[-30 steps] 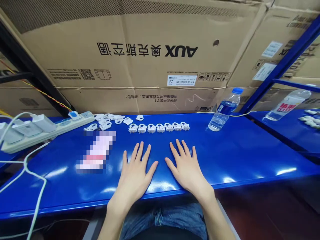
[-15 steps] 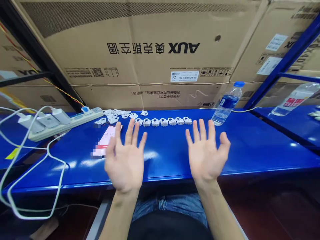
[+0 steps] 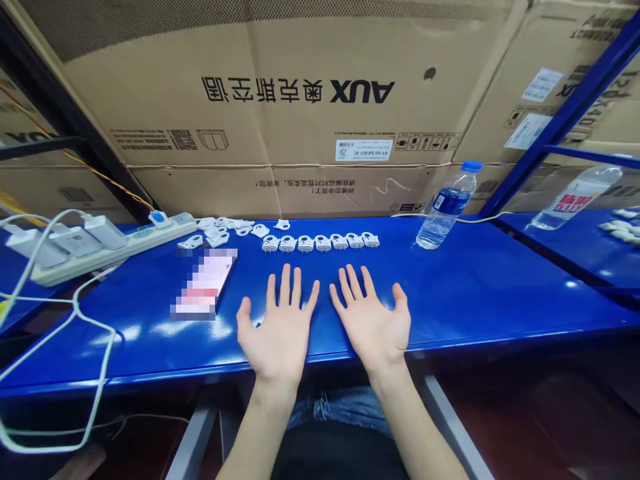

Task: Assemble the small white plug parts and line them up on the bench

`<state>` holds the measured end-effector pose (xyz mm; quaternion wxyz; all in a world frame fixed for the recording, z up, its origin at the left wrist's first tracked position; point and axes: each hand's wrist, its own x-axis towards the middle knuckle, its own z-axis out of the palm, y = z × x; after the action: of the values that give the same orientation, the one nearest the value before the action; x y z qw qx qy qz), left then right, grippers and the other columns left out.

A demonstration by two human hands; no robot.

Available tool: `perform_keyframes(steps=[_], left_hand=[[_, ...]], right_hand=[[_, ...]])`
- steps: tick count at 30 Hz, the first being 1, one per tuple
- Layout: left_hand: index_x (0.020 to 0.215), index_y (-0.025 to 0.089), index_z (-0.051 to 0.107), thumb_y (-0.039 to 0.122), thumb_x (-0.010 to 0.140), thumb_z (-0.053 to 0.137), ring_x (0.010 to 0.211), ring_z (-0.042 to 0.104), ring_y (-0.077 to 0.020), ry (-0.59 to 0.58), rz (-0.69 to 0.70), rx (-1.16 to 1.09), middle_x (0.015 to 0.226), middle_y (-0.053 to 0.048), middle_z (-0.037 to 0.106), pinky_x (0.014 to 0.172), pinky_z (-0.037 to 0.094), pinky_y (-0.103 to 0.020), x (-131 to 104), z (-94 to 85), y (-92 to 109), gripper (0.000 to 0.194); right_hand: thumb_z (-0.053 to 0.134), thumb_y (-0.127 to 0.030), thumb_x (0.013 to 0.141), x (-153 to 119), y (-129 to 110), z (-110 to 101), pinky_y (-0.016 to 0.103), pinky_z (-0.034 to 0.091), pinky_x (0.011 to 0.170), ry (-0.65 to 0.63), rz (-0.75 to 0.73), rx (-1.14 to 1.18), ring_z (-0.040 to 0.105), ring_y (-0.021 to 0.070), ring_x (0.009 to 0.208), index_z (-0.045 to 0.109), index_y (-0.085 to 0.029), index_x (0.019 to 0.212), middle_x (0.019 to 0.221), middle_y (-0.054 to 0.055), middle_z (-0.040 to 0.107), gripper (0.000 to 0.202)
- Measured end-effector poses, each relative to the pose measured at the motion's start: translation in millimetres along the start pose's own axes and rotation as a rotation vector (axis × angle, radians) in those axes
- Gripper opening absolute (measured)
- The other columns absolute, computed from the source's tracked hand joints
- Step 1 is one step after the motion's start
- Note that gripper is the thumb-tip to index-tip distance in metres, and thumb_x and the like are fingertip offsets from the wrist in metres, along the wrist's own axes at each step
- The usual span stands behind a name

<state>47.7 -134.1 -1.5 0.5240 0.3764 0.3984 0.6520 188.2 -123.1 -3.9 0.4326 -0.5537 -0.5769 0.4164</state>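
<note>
My left hand (image 3: pixel 279 333) is palm up with its fingers spread, holding nothing, over the front part of the blue table (image 3: pixel 480 293). Close by on the right, my right hand (image 3: pixel 375 327) is also palm up, fingers apart and nothing in it. Beyond my fingertips stands a row of several white plug-like pieces with ring-shaped tops (image 3: pixel 323 243). More white pieces (image 3: pixel 218 237) lie in a loose pile behind and to the left. A phone with a partly blurred screen (image 3: pixel 206 283) lies left of my left hand.
A water bottle with a blue cap (image 3: pixel 445 210) stands at the back right; another bottle (image 3: pixel 575 199) is farther right. At left, a power strip (image 3: pixel 130 247) holds white chargers with looping cables (image 3: pixel 103 373). Large cardboard boxes (image 3: pixel 295 127) rise behind the table.
Both hands have come down lower and closer together, and their fingertips no longer overlap the row of white pieces. The view has shifted slightly to the right.
</note>
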Motion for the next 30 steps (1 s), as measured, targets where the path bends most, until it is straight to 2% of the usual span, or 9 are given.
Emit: perform_keyframes(steps=[4,7,9,12,14,17,19,24,30], left_hand=[[0.169,0.027,0.003,0.054,0.104,-0.002,0.153,0.042,-0.0281,0.026,0.023,-0.036,0.171,-0.011,0.034,0.113,0.052,-0.058,-3.0,5.2,-2.1,0.071],[0.168,0.028,0.008,0.052,0.105,-0.002,0.151,0.046,-0.0284,-0.030,0.110,0.130,0.166,-0.013,0.041,0.112,0.052,-0.057,-1.6,3.9,7.2,0.068],[0.167,0.029,0.016,0.055,0.107,0.007,0.153,0.043,-0.0278,-0.119,0.205,0.437,0.166,-0.012,0.042,0.117,0.047,-0.054,2.2,-3.3,17.1,0.067],[0.163,0.031,0.035,0.065,0.099,0.047,0.161,0.023,-0.0342,-0.269,0.340,1.126,0.172,-0.007,0.032,0.130,0.021,-0.062,11.0,-19.8,29.2,0.073],[0.164,0.029,0.034,0.066,0.099,0.048,0.162,0.017,-0.0355,-0.276,0.382,1.419,0.173,-0.008,0.027,0.130,0.014,-0.066,17.5,-29.3,32.0,0.076],[0.166,0.025,0.030,0.065,0.101,0.044,0.162,0.016,-0.0356,-0.274,0.390,1.627,0.173,-0.012,0.026,0.127,0.019,-0.068,24.3,-35.8,28.7,0.077],[0.165,0.024,0.032,0.066,0.102,0.041,0.162,0.017,-0.0362,-0.280,0.391,1.681,0.173,-0.012,0.027,0.126,0.020,-0.070,25.6,-36.2,23.3,0.076],[0.162,0.022,0.040,0.062,0.105,0.036,0.161,0.021,-0.0374,-0.301,0.307,1.734,0.171,-0.014,0.030,0.124,0.022,-0.072,19.6,-37.5,5.3,0.070],[0.163,0.023,0.037,0.061,0.106,0.033,0.160,0.023,-0.0370,-0.297,0.290,1.741,0.170,-0.013,0.030,0.125,0.019,-0.072,14.4,-42.5,-4.6,0.069]], right_hand=[[-0.039,-0.028,0.089,7.0,-8.5,-6.8,0.049,0.050,0.111,-0.112,-0.012,-0.074,0.045,0.0157,0.150,-0.017,-0.019,0.164,0.170,0.011,0.033,0.079],[-0.033,-0.031,0.094,14.7,-27.7,-18.7,0.053,0.048,0.111,-0.106,-0.004,-0.095,0.047,0.0200,0.150,-0.012,-0.021,0.166,0.169,0.011,0.035,0.076],[-0.026,-0.036,0.098,19.4,-45.4,-27.4,0.051,0.048,0.111,-0.058,-0.023,-0.066,0.044,0.0210,0.151,-0.010,-0.021,0.167,0.172,0.009,0.029,0.072],[-0.019,-0.041,0.103,25.0,-68.0,-35.6,0.047,0.048,0.112,-0.070,-0.111,-0.077,0.045,0.0206,0.151,0.002,-0.025,0.169,0.172,0.005,0.031,0.072],[-0.015,-0.044,0.105,28.3,-71.7,-35.4,0.046,0.047,0.114,-0.082,-0.147,-0.109,0.044,0.0201,0.151,0.010,-0.028,0.170,0.171,0.003,0.034,0.071],[0.013,-0.053,0.109,31.8,-54.7,-29.1,0.046,0.036,0.123,-0.074,-0.170,-0.286,0.035,0.0211,0.156,0.023,-0.029,0.168,0.171,0.003,0.034,0.064],[0.031,-0.060,0.106,30.9,-34.4,-25.0,0.050,0.021,0.131,-0.131,-0.183,-0.488,0.024,0.0239,0.161,0.032,-0.026,0.166,0.172,0.005,0.029,0.069],[0.029,-0.066,0.106,15.7,2.6,-25.4,0.063,0.008,0.130,-0.191,-0.139,-0.906,0.004,0.0303,0.164,0.024,-0.022,0.168,0.176,0.007,0.014,0.076],[0.027,-0.067,0.106,6.6,11.4,-26.5,0.066,0.009,0.129,-0.223,-0.155,-1.076,0.007,0.0330,0.163,0.025,-0.023,0.167,0.175,0.011,0.016,0.076]])
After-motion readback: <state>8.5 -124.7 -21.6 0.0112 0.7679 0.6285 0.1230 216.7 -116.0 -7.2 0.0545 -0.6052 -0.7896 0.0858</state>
